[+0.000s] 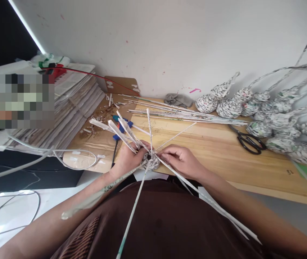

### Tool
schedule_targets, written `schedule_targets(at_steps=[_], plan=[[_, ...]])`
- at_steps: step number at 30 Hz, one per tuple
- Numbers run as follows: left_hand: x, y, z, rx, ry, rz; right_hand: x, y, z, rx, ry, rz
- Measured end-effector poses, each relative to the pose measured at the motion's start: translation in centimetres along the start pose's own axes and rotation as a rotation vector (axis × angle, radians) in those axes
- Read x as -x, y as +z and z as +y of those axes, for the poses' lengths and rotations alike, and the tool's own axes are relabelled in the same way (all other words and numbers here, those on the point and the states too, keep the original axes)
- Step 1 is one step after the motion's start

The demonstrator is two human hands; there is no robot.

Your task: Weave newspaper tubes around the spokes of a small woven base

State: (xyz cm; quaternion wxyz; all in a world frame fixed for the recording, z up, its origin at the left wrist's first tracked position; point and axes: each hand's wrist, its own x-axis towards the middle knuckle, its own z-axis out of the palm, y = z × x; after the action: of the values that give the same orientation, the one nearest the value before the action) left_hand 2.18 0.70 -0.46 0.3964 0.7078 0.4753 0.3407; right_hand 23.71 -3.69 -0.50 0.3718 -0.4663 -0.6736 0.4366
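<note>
A small round woven piece of rolled newspaper (153,164) sits between my hands at the table's front edge. Several long paper tubes fan out from it, some toward me and some away. My left hand (130,156) is closed around its left side, with several white tubes rising past the fingers. At the right side, my right hand (179,160) has its thumb and fingers pinched together on a paper tube (180,176) close to the weave. The fingertips of my left hand are partly hidden behind the tubes.
Loose paper tubes (180,114) lie along the back beside a grey cloth (178,100). Black scissors (250,142) and several woven paper gourd shapes (229,108) are at the right. A blue-handled glue gun (121,129), a newspaper stack (80,97) and cables (34,149) are at the left.
</note>
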Motion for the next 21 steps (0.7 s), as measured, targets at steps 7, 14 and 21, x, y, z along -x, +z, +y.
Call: schedule_targets(at_steps=[7, 14, 21], plan=[[-0.2, 0.0, -0.2, -0.035, 0.001, -0.012, -1.4, 1.0, -0.5, -0.116, 0.296, 0.016], [-0.3, 0.0, -0.1, -0.03, -0.031, 0.016, -1.6, 2.0, 0.0, -0.201, 0.29, 0.039], [0.2, -0.8, 1.5, 0.11, -0.087, -0.112, -1.1, 2.9, -0.5, -0.18, 0.239, 0.172]])
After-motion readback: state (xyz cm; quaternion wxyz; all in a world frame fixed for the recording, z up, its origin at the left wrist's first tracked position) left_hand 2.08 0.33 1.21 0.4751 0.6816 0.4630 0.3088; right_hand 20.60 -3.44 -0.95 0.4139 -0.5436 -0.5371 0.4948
